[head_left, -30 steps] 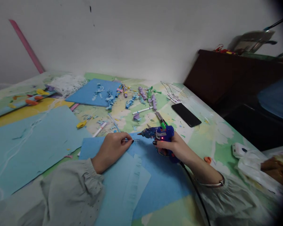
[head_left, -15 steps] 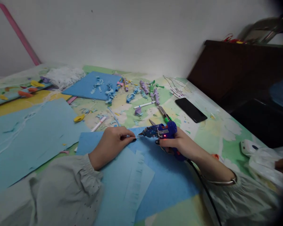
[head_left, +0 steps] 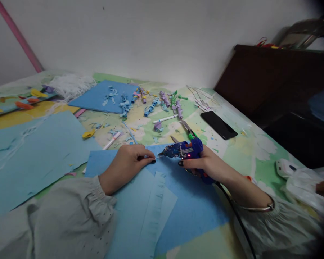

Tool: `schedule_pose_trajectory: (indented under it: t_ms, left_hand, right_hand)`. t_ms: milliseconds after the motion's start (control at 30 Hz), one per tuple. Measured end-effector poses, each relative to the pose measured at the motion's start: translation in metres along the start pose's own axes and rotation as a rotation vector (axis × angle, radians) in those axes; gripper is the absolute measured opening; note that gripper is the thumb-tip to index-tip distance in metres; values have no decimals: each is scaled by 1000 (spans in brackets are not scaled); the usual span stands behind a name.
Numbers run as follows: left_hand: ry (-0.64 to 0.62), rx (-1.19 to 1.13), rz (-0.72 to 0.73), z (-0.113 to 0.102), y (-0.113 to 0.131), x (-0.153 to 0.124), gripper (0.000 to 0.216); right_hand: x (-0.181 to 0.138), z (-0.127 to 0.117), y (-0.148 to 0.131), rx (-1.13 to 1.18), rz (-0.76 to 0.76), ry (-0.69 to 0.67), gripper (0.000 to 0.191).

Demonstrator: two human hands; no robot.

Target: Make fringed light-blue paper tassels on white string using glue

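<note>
My right hand (head_left: 202,163) is wrapped round a blue hot glue gun (head_left: 189,149), its small red light on and its nozzle pointing left. A thin white string (head_left: 158,157) is pinched between the thumb and fingers of my left hand (head_left: 131,162), and the glue gun's tip sits at or very close to its free end. Whether they touch I cannot tell. Under both hands lie blue sheets (head_left: 194,208). A light blue paper strip with a fringed edge (head_left: 158,201) rests on them in front of me.
Behind the glue gun lie a utility knife (head_left: 189,130) and a black phone (head_left: 218,125). Several fringed paper rolls (head_left: 152,108) and paper scraps are scattered at the back. Light blue sheet (head_left: 43,151) at left; white power strip (head_left: 285,168) at right. The gun's cord (head_left: 237,219) trails toward me.
Both hands keep nearly the same pose, with the glue gun's tip still by the string. The view has shifted slightly, so things at the left appear a little further left.
</note>
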State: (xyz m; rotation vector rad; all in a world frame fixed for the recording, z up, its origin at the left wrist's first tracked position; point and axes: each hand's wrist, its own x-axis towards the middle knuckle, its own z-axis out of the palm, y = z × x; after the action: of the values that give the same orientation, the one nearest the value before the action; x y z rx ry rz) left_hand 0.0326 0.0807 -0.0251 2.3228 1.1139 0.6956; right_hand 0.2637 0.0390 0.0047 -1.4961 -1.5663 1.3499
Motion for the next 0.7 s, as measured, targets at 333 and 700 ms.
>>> schedule_pose_trajectory:
  t_ms: [333, 700]
  left_hand:
    - [-15, -3, -55, -1, 3, 1, 10]
    - [-135, 95, -39, -8, 3, 7, 27]
  right_hand:
    - [0, 0, -1, -45, 14, -16, 10]
    - [0, -3, 0, -40, 36, -48, 10]
